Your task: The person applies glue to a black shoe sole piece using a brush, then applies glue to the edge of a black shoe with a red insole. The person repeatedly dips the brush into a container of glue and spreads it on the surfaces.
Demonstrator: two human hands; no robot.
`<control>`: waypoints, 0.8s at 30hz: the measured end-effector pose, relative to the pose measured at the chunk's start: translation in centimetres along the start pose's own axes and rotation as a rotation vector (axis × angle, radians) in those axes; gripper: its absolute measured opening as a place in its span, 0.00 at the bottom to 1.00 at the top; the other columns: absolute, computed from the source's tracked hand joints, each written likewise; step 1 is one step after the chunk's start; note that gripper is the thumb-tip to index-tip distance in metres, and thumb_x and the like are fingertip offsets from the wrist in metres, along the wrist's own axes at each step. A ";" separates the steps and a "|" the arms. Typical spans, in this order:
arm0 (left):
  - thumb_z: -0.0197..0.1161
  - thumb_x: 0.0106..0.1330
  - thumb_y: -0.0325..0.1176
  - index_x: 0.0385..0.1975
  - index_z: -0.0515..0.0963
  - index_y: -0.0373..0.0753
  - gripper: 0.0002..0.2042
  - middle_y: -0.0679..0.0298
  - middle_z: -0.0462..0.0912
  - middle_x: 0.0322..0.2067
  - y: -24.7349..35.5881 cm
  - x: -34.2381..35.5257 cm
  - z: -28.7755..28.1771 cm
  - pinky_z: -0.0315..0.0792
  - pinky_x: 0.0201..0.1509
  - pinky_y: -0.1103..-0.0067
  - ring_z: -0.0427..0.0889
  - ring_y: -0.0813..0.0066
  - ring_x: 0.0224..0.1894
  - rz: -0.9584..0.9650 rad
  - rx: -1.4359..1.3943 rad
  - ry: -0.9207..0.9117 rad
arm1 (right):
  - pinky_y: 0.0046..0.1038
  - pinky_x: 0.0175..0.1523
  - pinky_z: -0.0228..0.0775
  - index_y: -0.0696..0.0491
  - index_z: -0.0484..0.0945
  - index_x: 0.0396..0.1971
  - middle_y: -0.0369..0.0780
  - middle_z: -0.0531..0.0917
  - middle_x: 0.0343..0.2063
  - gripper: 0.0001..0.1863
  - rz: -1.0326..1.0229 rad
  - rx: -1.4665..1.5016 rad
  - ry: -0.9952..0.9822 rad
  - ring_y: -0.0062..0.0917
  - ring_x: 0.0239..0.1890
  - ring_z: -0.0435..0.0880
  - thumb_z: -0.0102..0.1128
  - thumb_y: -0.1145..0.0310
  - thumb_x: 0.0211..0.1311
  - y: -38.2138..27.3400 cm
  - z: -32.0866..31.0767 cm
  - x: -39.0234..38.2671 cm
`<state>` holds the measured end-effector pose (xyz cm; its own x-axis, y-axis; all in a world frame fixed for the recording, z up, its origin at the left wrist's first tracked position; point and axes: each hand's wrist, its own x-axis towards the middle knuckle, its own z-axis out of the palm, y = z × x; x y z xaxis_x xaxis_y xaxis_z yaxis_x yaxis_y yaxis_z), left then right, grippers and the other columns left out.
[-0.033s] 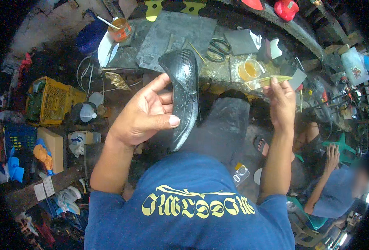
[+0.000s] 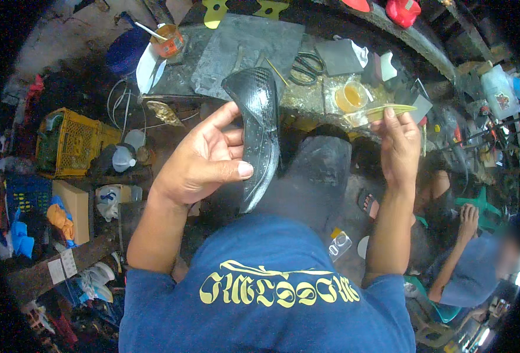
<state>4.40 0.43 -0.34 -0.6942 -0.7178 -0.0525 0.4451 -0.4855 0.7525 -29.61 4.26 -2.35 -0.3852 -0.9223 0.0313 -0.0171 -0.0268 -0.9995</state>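
Observation:
My left hand (image 2: 204, 159) holds a glossy black shoe sole (image 2: 261, 126) upright on its edge, fingers behind it and thumb at its lower side. Over the right part of the bench, my right hand (image 2: 396, 135) pinches a thin, flat yellowish-green strip (image 2: 392, 110), which lies level between thumb and fingers. Just left of that strip stands a clear plastic cup (image 2: 351, 97) with amber liquid, perhaps glue. Behind the sole, a dark grey sheet (image 2: 213, 73) covers part of the bench, with a thin yellow stick (image 2: 277, 72) at its right edge.
Black-handled scissors (image 2: 307, 69) lie beyond the cup. An orange-labelled can (image 2: 170, 42) with a white-handled tool stands at the far left. A yellow crate (image 2: 74, 144) is on the left. Another person (image 2: 471, 267) sits at the right, near a green stool (image 2: 480, 206).
My right hand and the strip have shifted slightly to the right. The left hand and the shoe sole stay almost where they were.

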 end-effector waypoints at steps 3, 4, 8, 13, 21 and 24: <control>0.67 0.51 0.14 0.70 0.53 0.34 0.44 0.53 0.75 0.54 0.0 0.2 0.3 0.74 0.58 0.73 0.78 0.68 0.54 -0.023 -0.015 -0.016 | 0.26 0.45 0.75 0.60 0.78 0.43 0.40 0.85 0.34 0.15 -0.114 0.126 -0.046 0.23 0.36 0.83 0.64 0.63 0.65 -3.1 2.5 -3.2; 0.68 0.51 0.14 0.70 0.53 0.34 0.44 0.53 0.75 0.54 -0.1 0.3 0.5 0.74 0.58 0.73 0.78 0.68 0.55 -0.022 -0.018 -0.019 | 0.26 0.45 0.76 0.60 0.78 0.43 0.41 0.85 0.35 0.15 -0.144 0.177 -0.095 0.23 0.36 0.83 0.65 0.64 0.65 -3.9 3.3 -3.9; 0.68 0.51 0.15 0.70 0.52 0.34 0.45 0.52 0.75 0.55 0.0 0.2 1.0 0.74 0.59 0.73 0.78 0.67 0.56 -0.028 -0.033 -0.034 | 0.26 0.45 0.77 0.62 0.79 0.43 0.42 0.85 0.36 0.14 -0.187 0.127 -0.106 0.24 0.36 0.84 0.67 0.69 0.62 -5.7 5.6 -5.6; 0.67 0.51 0.15 0.71 0.52 0.34 0.45 0.52 0.74 0.56 0.1 0.0 1.5 0.73 0.60 0.72 0.77 0.67 0.57 -0.024 -0.037 -0.034 | 0.25 0.46 0.76 0.62 0.80 0.42 0.42 0.86 0.36 0.13 -0.178 0.051 -0.169 0.24 0.37 0.84 0.66 0.70 0.62 -6.6 6.3 -6.2; 0.67 0.51 0.15 0.71 0.52 0.34 0.44 0.52 0.74 0.56 0.1 -0.3 1.9 0.73 0.60 0.72 0.77 0.67 0.57 -0.015 -0.017 -0.044 | 0.26 0.49 0.75 0.62 0.79 0.42 0.42 0.85 0.39 0.11 -0.342 -0.059 -0.158 0.24 0.40 0.83 0.66 0.74 0.61 -6.7 6.3 -6.7; 0.67 0.52 0.15 0.71 0.51 0.34 0.45 0.52 0.74 0.55 0.1 -0.4 1.9 0.73 0.60 0.72 0.77 0.68 0.56 -0.029 -0.025 -0.037 | 0.27 0.51 0.74 0.61 0.80 0.42 0.41 0.85 0.39 0.11 -0.471 -0.144 -0.174 0.25 0.42 0.82 0.67 0.76 0.60 -6.9 6.2 -6.5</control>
<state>3.62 1.58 1.05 -0.7273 -0.6846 -0.0493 0.4382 -0.5184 0.7343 -21.29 8.09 4.30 -0.1465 -0.8738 0.4637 -0.2833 -0.4120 -0.8660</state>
